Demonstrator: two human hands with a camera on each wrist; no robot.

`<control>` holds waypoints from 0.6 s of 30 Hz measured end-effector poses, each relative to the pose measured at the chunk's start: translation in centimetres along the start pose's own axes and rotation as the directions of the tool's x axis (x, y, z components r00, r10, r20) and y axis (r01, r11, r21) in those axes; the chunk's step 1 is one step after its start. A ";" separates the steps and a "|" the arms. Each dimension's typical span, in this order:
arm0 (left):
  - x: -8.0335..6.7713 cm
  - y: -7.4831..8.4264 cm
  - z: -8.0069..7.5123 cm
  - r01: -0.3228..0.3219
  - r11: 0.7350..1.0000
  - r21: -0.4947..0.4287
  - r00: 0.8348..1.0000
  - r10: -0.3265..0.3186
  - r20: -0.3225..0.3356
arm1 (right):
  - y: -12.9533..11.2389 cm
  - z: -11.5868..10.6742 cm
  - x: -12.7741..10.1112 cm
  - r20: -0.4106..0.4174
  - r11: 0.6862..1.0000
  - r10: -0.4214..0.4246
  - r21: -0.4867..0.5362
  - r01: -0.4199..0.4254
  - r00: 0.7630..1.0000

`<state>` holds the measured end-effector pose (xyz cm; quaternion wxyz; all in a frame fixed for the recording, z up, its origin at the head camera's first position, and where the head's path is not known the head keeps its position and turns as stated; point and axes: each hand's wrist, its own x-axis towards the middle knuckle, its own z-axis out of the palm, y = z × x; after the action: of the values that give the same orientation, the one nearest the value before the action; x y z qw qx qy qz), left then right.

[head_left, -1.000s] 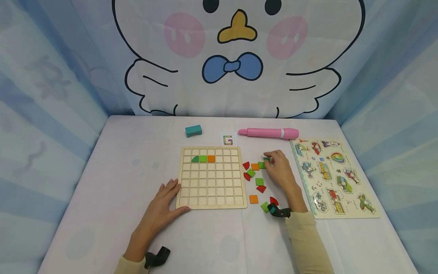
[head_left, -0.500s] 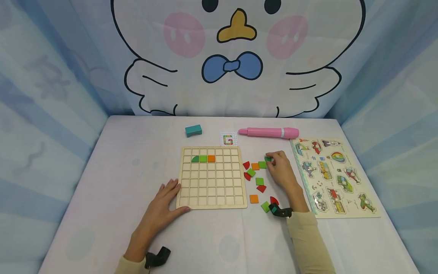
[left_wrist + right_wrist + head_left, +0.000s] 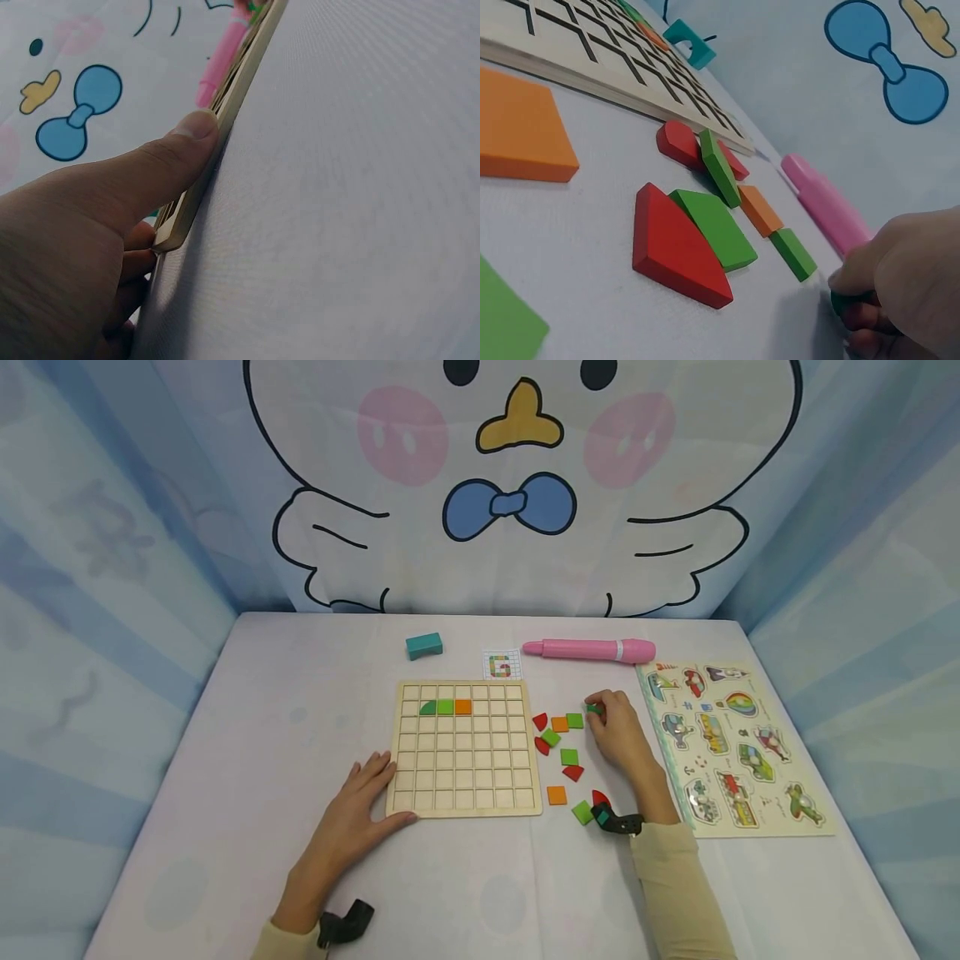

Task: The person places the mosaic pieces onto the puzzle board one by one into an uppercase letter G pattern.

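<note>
On the table lies a wooden grid board [image 3: 465, 760]. In its second row sit a dark green rounded piece [image 3: 428, 708], a green square [image 3: 446, 707] and an orange square [image 3: 463, 707]. My left hand [image 3: 352, 818] rests at the board's near-left corner, thumb along the front edge and spread fingers on the left side. To the right of the board, my right hand [image 3: 622, 731] pinches a small dark green piece [image 3: 843, 301], mostly hidden by the fingers. Loose red quarter-rounds [image 3: 572, 773], green squares [image 3: 569, 757] and orange squares [image 3: 557, 796] lie between board and right hand.
Behind the board are a teal block [image 3: 424, 647], a small pattern card [image 3: 501, 665] and a pink pen-shaped object [image 3: 588, 651]. A picture puzzle board [image 3: 738, 752] lies on the right. Printed curtains stand around the table.
My right hand has shifted slightly right, with the dark green piece turning between its fingertips. The left hand and the board stay in place.
</note>
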<state>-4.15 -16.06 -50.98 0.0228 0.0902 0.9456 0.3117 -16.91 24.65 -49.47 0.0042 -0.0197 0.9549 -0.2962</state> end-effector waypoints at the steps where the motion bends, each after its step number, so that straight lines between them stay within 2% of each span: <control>1: 0.0 0.0 0.0 0.000 1.000 0.001 1.000 0.000 0.000 | -0.1 -0.1 0.0 -0.004 1.000 -0.001 0.004 0.001 1.000; 7: 0.0 0.1 -0.1 -0.001 1.000 0.002 1.000 0.001 -0.003 | -1.2 -0.4 0.0 -0.032 0.999 -0.032 0.021 0.033 0.999; 13: 0.0 0.1 -0.1 -0.003 1.000 0.008 1.000 0.003 0.001 | -2.6 -0.3 0.2 -0.019 0.997 -0.031 0.068 0.032 0.999; 18: 0.0 0.0 -0.1 -0.007 1.000 0.004 1.000 0.007 0.000 | -3.4 0.1 0.3 -0.029 0.997 -0.041 0.057 0.042 0.999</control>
<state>-4.13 -16.13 -50.86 0.0216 0.0934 0.9460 0.3096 -17.07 21.74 -47.63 -0.0149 -0.0352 0.9453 -0.3240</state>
